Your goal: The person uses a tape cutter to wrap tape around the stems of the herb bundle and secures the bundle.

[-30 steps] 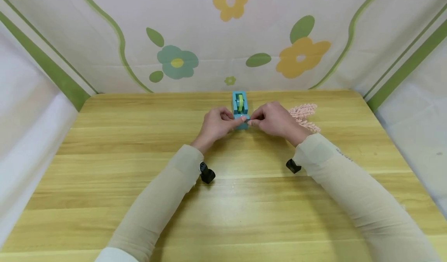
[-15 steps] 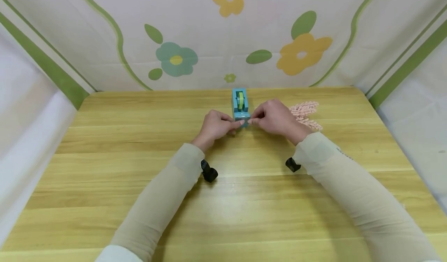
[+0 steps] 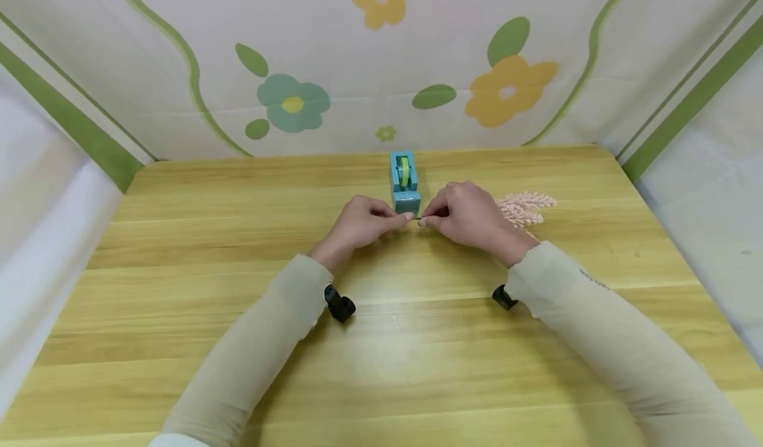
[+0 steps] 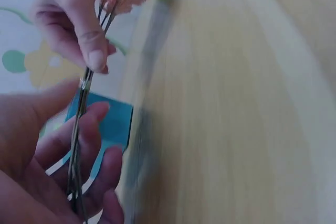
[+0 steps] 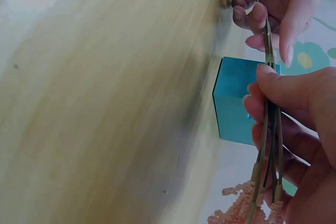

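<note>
My right hand (image 3: 467, 214) pinches a bunch of thin dark flower stems (image 5: 273, 140) between thumb and fingers. Pink artificial flowers (image 3: 526, 207) stick out beyond it to the right. A shiny band of clear tape (image 5: 269, 57) shows on the stems between the two hands. My left hand (image 3: 360, 222) cups the lower stems (image 4: 75, 150) in loosely curled fingers, its blurred thumb close to the taped spot. Just behind the fingertips stands a blue tape dispenser (image 3: 407, 202) with a yellow-green wheel (image 3: 405, 171).
The wooden table (image 3: 381, 367) ends at the back against a white curtain (image 3: 197, 10) printed with flowers. The dispenser sits near that far edge. Small black cameras (image 3: 340, 304) are strapped to both wrists.
Both hands have drawn back from the dispenser's front end toward me, bringing the stems with them. The dispenser's front face now shows uncovered. The view has shifted slightly.
</note>
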Action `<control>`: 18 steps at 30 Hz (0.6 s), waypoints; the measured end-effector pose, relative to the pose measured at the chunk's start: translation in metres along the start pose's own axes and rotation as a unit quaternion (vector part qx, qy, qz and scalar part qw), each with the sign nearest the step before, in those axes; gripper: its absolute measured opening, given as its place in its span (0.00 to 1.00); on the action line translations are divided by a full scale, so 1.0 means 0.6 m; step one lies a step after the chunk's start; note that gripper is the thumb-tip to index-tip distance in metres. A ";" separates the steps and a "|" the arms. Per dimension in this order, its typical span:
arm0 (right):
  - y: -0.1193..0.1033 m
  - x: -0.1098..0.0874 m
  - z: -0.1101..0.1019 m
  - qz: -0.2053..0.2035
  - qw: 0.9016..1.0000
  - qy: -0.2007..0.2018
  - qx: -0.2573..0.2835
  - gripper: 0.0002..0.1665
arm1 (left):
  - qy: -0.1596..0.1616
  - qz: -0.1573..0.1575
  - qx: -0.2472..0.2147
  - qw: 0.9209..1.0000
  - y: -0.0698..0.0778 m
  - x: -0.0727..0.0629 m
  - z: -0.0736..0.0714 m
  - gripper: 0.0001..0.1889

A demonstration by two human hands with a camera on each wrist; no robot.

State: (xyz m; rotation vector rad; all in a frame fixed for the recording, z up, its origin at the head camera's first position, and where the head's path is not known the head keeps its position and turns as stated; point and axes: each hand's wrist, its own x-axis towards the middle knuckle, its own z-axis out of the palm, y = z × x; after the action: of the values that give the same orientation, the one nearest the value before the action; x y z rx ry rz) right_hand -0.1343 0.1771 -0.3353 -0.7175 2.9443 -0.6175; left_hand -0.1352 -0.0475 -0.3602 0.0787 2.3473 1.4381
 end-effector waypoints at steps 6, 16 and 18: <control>-0.005 -0.013 0.001 -0.032 0.999 0.024 -0.026 0.05 | 0.025 0.008 -0.014 1.000 0.001 -0.009 0.003 0.15; 0.021 -0.036 -0.022 0.014 1.000 -0.006 -0.018 0.07 | 0.062 0.012 -0.033 0.997 -0.006 -0.015 0.005 0.13; 0.029 -0.045 -0.031 0.011 1.000 -0.013 -0.022 0.08 | 0.061 0.017 -0.033 0.997 -0.006 -0.018 0.004 0.12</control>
State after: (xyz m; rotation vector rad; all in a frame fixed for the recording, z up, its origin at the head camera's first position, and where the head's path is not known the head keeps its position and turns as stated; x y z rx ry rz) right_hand -0.1203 0.2102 -0.3264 -0.6900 2.9461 -0.5381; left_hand -0.1242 -0.0500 -0.3611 0.0121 2.4027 1.5773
